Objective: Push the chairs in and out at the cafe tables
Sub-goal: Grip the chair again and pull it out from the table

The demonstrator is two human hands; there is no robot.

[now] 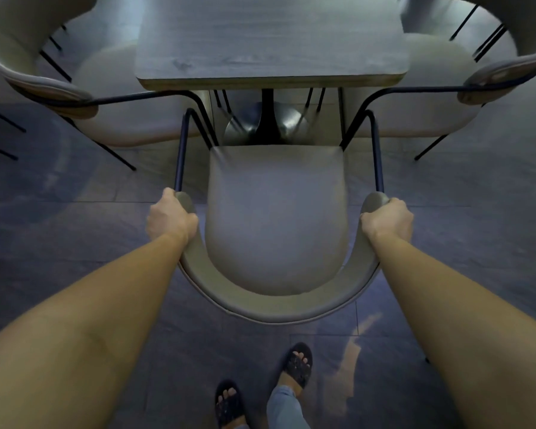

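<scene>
A grey padded chair (276, 218) with a curved backrest and thin black metal legs stands in front of me, facing a grey wooden café table (270, 41). The seat's front edge lies just short of the table's near edge, over the pedestal base. My left hand (171, 216) grips the left end of the curved backrest. Gripping the right end is my right hand (387, 219). Both arms are stretched forward.
Two more grey chairs flank the table, one on the left (37, 72) and one on the right (502, 69), their seats partly under it. The table's black pedestal (268, 119) stands on a round metal base. My sandalled feet (294, 366) stand on dark floor tiles behind the chair.
</scene>
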